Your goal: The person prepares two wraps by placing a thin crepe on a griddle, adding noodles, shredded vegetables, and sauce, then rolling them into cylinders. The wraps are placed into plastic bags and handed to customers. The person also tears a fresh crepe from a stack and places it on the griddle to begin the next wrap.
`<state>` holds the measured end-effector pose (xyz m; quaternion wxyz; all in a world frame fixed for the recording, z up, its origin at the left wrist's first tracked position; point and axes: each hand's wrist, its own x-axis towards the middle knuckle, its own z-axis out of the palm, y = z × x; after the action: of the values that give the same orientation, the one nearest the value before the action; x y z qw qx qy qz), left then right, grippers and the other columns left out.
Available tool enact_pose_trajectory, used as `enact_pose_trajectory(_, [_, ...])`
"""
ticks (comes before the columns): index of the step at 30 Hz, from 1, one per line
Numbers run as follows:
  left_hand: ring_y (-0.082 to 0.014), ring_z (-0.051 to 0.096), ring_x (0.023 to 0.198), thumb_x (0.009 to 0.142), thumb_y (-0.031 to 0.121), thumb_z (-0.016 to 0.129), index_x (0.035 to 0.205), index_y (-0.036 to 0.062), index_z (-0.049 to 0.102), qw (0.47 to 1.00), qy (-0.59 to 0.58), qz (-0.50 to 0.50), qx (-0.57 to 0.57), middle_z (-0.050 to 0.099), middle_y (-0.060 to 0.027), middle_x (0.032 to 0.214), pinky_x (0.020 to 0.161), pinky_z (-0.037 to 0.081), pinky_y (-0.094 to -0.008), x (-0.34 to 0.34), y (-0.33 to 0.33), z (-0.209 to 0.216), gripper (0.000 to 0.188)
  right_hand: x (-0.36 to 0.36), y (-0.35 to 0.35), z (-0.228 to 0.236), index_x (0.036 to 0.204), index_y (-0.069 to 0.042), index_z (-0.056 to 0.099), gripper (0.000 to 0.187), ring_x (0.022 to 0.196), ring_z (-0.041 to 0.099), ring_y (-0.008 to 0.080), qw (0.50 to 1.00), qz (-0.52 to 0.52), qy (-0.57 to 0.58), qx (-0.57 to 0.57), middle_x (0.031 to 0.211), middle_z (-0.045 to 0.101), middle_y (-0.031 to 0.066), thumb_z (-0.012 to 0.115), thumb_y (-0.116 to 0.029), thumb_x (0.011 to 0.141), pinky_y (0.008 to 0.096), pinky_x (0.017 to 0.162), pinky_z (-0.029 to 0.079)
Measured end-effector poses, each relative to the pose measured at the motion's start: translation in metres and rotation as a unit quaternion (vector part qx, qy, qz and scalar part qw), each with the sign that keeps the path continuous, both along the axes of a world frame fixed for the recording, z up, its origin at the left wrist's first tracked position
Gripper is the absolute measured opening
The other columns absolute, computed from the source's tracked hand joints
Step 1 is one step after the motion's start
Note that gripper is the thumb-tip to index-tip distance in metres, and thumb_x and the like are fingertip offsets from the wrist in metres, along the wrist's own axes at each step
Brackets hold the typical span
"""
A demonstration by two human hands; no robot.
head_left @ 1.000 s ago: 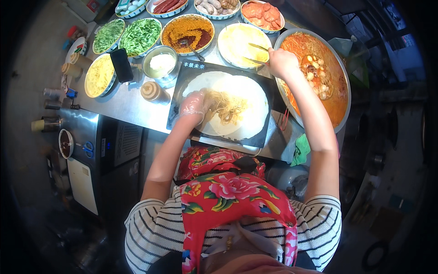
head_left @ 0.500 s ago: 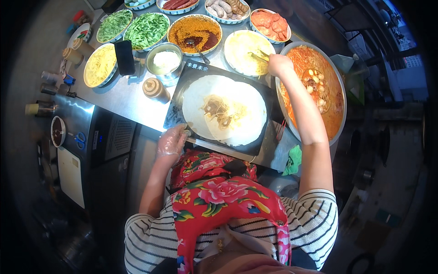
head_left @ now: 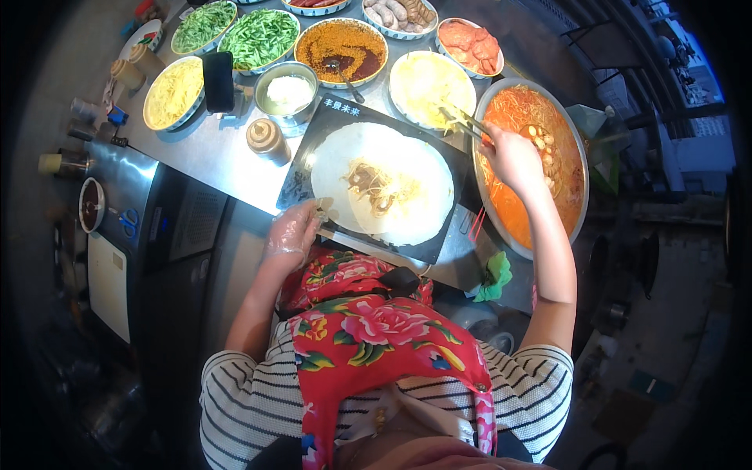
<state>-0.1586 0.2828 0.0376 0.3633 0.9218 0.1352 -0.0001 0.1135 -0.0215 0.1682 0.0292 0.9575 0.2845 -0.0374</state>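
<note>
My right hand (head_left: 511,159) grips metal tongs (head_left: 475,128), whose tips reach the right rim of a bowl (head_left: 433,124) of pale yellow shreds. A strand or two seems to hang at the tips. My left hand (head_left: 293,233), in a clear plastic glove, is curled at the near left corner of a black griddle plate (head_left: 294,185). Its fingertips look pinched together; what they hold, if anything, is unclear. On the plate lies a round, thin pale crepe (head_left: 427,168) with a heap of shreds and brown sauce (head_left: 382,186) at its middle.
Right of the griddle stands a large oval basin (head_left: 583,205) of red broth. Behind it are a metal pot (head_left: 304,120), a sauce bottle (head_left: 267,142), an upright phone (head_left: 218,83) and bowls of cucumber shreds (head_left: 258,39), spice mix (head_left: 345,43) and sliced meat (head_left: 468,45). A green cloth (head_left: 493,278) hangs nearby.
My right hand has drawn back toward me and rightward with the tongs, from over the yellow shreds to above the basin. My left hand stays at the griddle corner; the view has shifted slightly.
</note>
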Motion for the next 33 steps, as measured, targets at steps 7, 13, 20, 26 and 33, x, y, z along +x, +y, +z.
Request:
enact_pose_trajectory(7, [-0.0396, 0.063, 0.098, 0.094, 0.016, 0.064, 0.122, 0.0065, 0.061, 0.997, -0.029, -0.064, -0.013, 0.066, -0.0193, 0.103, 0.085, 0.051, -0.0463, 0.013, -0.006, -0.012, 0.030, -0.074, 0.018, -0.069, 0.138, -0.008, 0.055, 0.054, 0.103, 0.066, 0.0401, 0.959, 0.085, 0.260, 0.066, 0.107, 0.069, 0.0231, 0.068, -0.032, 0.092, 0.0470, 0.089, 0.053])
enact_pose_trajectory(13, [-0.0394, 0.063, 0.098, 0.094, 0.016, 0.064, 0.122, 0.0058, 0.062, 0.995, -0.031, -0.099, -0.011, 0.066, -0.0195, 0.103, 0.086, 0.051, -0.0465, 0.016, -0.012, -0.020, 0.030, -0.079, -0.014, -0.065, 0.142, -0.009, 0.052, 0.060, 0.102, 0.067, 0.0361, 0.973, 0.000, 0.229, 0.021, 0.111, 0.068, 0.0205, 0.071, -0.032, 0.090, 0.0443, 0.087, 0.054])
enact_pose_trajectory(20, [-0.0365, 0.065, 0.094, 0.095, 0.017, 0.067, 0.123, 0.0061, 0.062, 0.992, -0.077, -0.103, 0.011, 0.067, -0.0175, 0.102, 0.082, 0.053, -0.0430, 0.014, -0.031, -0.023, 0.031, -0.091, -0.016, -0.085, 0.141, -0.013, 0.052, 0.053, 0.091, 0.069, 0.0361, 0.987, 0.007, 0.157, 0.023, 0.107, 0.067, 0.0164, 0.068, -0.028, 0.092, 0.0445, 0.078, 0.056])
enact_pose_trajectory(26, [-0.0359, 0.067, 0.092, 0.093, 0.010, 0.063, 0.135, 0.0106, 0.057, 0.977, -0.154, -0.143, 0.023, 0.067, -0.0171, 0.101, 0.079, 0.054, -0.0450, 0.041, -0.075, -0.012, 0.042, -0.085, -0.041, -0.097, 0.142, -0.007, 0.051, 0.056, 0.082, 0.071, 0.0322, 0.920, 0.012, 0.322, 0.224, 0.098, 0.068, 0.0167, 0.069, -0.030, 0.094, 0.0417, 0.071, 0.057])
enact_pose_trajectory(33, [-0.0390, 0.068, 0.087, 0.090, 0.003, 0.054, 0.155, 0.0117, 0.032, 0.975, 0.128, -0.121, 0.139, 0.066, -0.0225, 0.094, 0.073, 0.055, -0.0478, 0.103, -0.118, 0.003, 0.069, -0.063, -0.057, -0.098, 0.107, -0.005, 0.055, 0.031, 0.045, 0.049, 0.0080, 0.570, -0.221, 0.725, 0.316, 0.081, 0.059, 0.0061, 0.057, -0.036, 0.104, 0.0226, 0.037, 0.039])
